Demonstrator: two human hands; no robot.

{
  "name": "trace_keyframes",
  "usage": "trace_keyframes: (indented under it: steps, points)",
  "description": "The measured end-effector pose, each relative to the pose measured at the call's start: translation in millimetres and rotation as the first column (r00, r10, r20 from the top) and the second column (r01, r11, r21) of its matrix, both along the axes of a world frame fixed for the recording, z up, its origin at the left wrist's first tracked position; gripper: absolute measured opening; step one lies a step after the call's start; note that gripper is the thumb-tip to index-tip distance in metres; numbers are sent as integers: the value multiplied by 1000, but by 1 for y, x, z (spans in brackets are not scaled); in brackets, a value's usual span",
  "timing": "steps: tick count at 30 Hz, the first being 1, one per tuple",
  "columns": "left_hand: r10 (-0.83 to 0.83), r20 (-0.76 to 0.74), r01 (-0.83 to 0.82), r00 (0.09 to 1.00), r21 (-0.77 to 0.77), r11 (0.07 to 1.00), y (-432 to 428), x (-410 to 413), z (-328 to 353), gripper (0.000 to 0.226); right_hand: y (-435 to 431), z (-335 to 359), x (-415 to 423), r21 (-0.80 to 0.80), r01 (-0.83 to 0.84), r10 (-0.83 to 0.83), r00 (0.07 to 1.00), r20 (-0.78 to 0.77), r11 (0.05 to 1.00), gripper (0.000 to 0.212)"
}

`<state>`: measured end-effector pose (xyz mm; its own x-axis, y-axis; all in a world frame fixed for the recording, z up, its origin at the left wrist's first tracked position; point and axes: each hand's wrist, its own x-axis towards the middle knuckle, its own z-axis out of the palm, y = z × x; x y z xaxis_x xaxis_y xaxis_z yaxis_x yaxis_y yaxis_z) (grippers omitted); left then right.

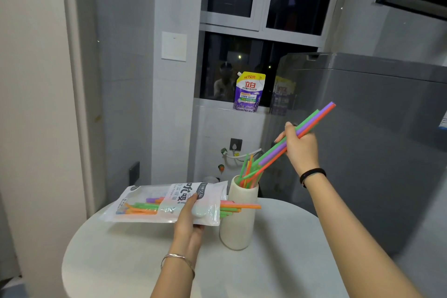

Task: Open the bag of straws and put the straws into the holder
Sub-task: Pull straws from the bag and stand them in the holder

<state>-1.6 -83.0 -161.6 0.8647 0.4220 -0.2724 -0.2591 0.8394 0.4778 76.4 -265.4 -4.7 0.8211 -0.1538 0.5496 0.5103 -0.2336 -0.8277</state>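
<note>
The right hand (301, 146) pinches a few straws (300, 132), slanted with their low ends entering the holder (238, 215) below-left, toward the round table's (145, 261) far edge. The left hand (189, 219) grips the bag (167, 202) (more inside) just beside it.

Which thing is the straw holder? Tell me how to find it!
Look at the round white table in the middle of the room. The straw holder is the tall cream cup standing upright on it, right beside the straw bag held by the left hand. Only the holder has straws poking up out of its top.
</note>
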Motion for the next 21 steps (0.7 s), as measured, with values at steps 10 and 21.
trace_keyframes:
  steps: [10, 21]
  points:
    - [7, -18, -7, 1000, -26, 1000, 0, -2, 2, 54, 20, -8, 5, -198, -35, 32, 999, -21, 980, 46]
    - [29, -7, -29, 1000, -19, 999, 7, 0, 0, 55, 40, -27, 27, -600, -123, -24, 972, -232, 791, 47]
